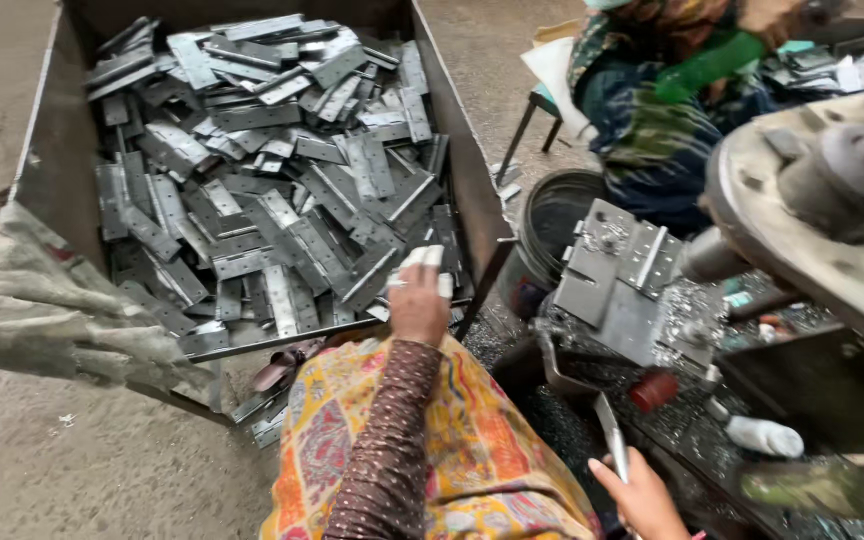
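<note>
Nearest, at the bottom edge, the right hand (640, 495) is partly cut off by the frame; its fingers curl around a thin metal strip (611, 438) that angles up toward the machine, and the lower palm is out of view. Just left of it, a patterned yellow cloth (472, 450) covers the lap, with a dark dotted sleeve running up over it to the left hand (419, 300). That hand reaches into the near right corner of the metal bin (452, 150); the fingertips wear pale wraps and are bent down onto the hinge plates, but seen from behind, whether they pinch a plate cannot be told. The grey hinge plates (272, 170) lie heaped across the whole bin, overlapping. A rag (42, 310) drapes over the bin's near left corner. To the right, a machine bed (617, 285) holds flat hinge pieces amid metal chips; a large blurred wheel (812, 200) overhangs it. Farther off, a dark bucket (557, 215) stands on the floor, and another person in green and blue patterned clothing (672, 90) sits beyond, cut off at the top edge.
</note>
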